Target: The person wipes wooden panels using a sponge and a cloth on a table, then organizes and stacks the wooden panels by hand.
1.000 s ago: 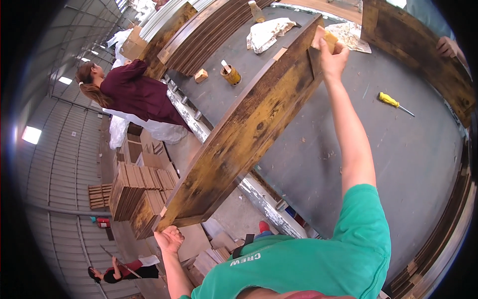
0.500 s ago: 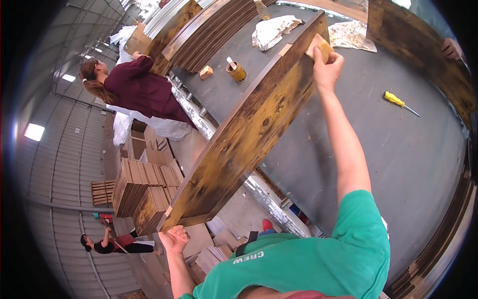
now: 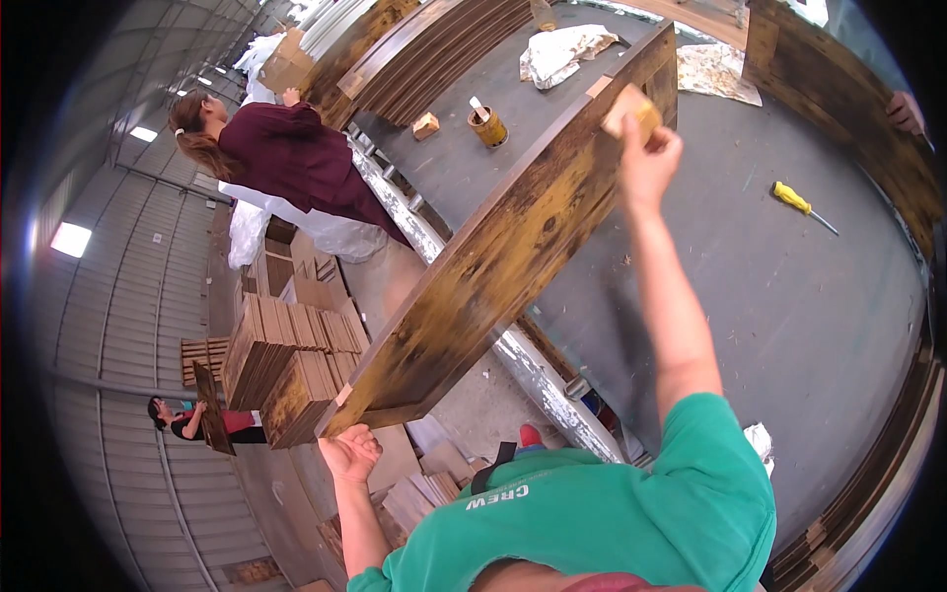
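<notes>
A long wooden panel (image 3: 513, 237) with dark, mottled brown staining slants across the view, from lower left to upper right. My left hand (image 3: 351, 456) is closed on its near lower corner, fingers curled beneath the edge. My right hand (image 3: 651, 163) pinches a yellowish sponge block (image 3: 631, 112) against the broad face near the far end. The sponge is slightly blurred. The panel's far end reaches over the grey tabletop (image 3: 710, 286), while its near end juts out past the table's edge.
On the table are a can (image 3: 487, 128) with a stick, another sponge (image 3: 425, 125), white cloths (image 3: 564, 54) and a yellow screwdriver (image 3: 804, 207). Stacked panels (image 3: 444, 59) lie beyond. A person in maroon (image 3: 281, 158) stands at left; another hand (image 3: 905, 113) touches a panel at right.
My right hand has slid the sponge back from the panel's far end, toward me. My left hand keeps its hold. A distant person at left now carries a panel. The whole view has shifted slightly.
</notes>
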